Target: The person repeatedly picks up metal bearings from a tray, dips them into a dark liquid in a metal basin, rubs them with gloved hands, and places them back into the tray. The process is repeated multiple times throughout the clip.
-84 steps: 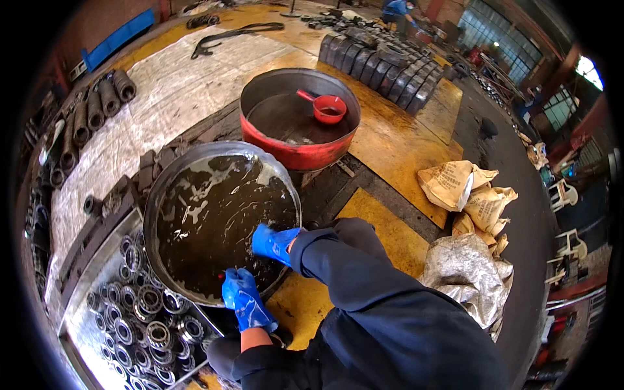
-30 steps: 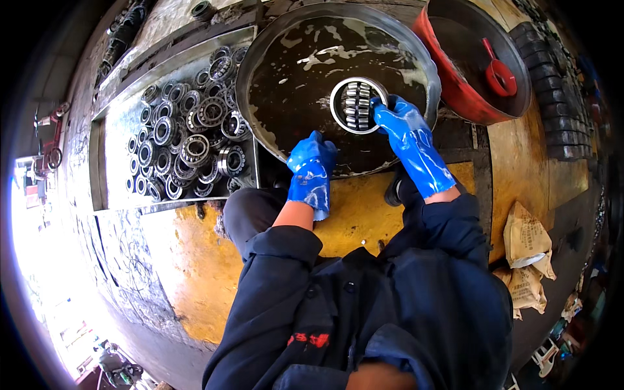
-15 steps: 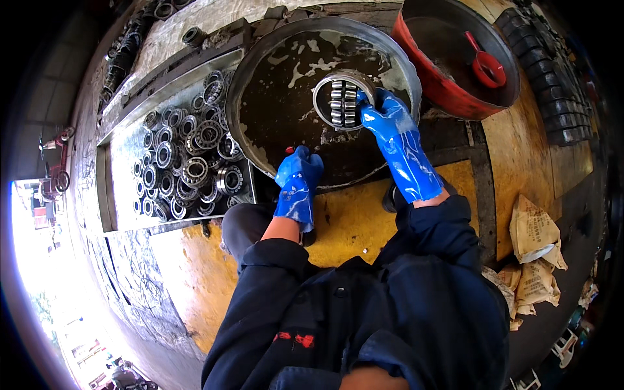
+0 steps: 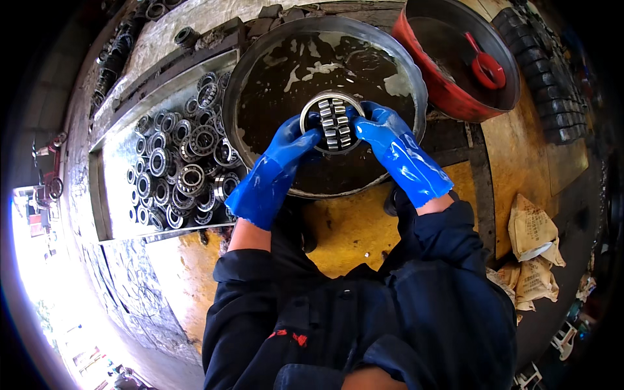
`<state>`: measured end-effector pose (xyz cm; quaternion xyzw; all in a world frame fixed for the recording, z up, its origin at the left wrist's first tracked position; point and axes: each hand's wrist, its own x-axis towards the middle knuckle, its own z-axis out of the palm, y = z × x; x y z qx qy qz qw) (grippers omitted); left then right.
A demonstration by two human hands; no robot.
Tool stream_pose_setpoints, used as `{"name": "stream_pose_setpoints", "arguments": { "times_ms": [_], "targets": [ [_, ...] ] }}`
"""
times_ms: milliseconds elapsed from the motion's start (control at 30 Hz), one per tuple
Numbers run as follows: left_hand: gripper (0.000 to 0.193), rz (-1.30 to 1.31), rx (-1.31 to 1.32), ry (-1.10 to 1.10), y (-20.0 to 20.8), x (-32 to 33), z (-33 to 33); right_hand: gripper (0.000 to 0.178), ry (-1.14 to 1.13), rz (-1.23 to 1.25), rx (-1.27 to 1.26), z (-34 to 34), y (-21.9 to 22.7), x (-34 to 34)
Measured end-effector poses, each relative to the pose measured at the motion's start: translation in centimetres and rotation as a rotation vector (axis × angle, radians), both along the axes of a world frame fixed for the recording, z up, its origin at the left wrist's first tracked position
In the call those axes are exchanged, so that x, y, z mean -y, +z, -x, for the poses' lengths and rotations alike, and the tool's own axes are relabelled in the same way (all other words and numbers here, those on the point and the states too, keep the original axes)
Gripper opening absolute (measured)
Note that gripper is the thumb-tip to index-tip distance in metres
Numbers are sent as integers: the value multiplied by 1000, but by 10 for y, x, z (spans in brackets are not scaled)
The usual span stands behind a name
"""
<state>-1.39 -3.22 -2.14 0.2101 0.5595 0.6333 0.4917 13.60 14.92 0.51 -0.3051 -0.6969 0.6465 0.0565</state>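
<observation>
Only one view here, the head camera looking straight down. Upper middle of the frame, both blue-gloved hands are wrapped around a big roller bearing point(image 4: 332, 122): left hand point(image 4: 281, 162) cups its left rim, right hand point(image 4: 390, 144) its right rim, fingers curled onto the ring from both sides. The bearing sits just over the dark liquid in the round steel basin point(image 4: 416, 84).

What I'd worry about: those gloves look wet and shiny, and the bearing looks heavy and slick, so it could slide out and splash back into the basin. The rollers also look tilted in their ring, so fingers could get nipped if the inner part swivels.

Hard to make out: the fingertips behind the ring are hidden, so I can't tell how firm the hold is. The liquid is too murky to see anything under it. The tray of smaller bearings point(image 4: 185, 169) at centre left is partly shadowed, and the red tub point(image 4: 448, 97) with its red scoop point(image 4: 486, 68) at upper right bends off toward the rim.
</observation>
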Motion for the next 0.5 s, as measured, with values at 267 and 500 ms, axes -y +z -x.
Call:
{"name": "stream_pose_setpoints", "arguments": {
  "times_ms": [267, 500],
  "targets": [
    [25, 349, 12, 270, -24, -9, -9, 43, -156, 371, -44, 19, -32, 3],
    [26, 256, 172, 524, -41, -20, -4, 40, -427, 546, -65, 39, -23, 5]
  ]
}}
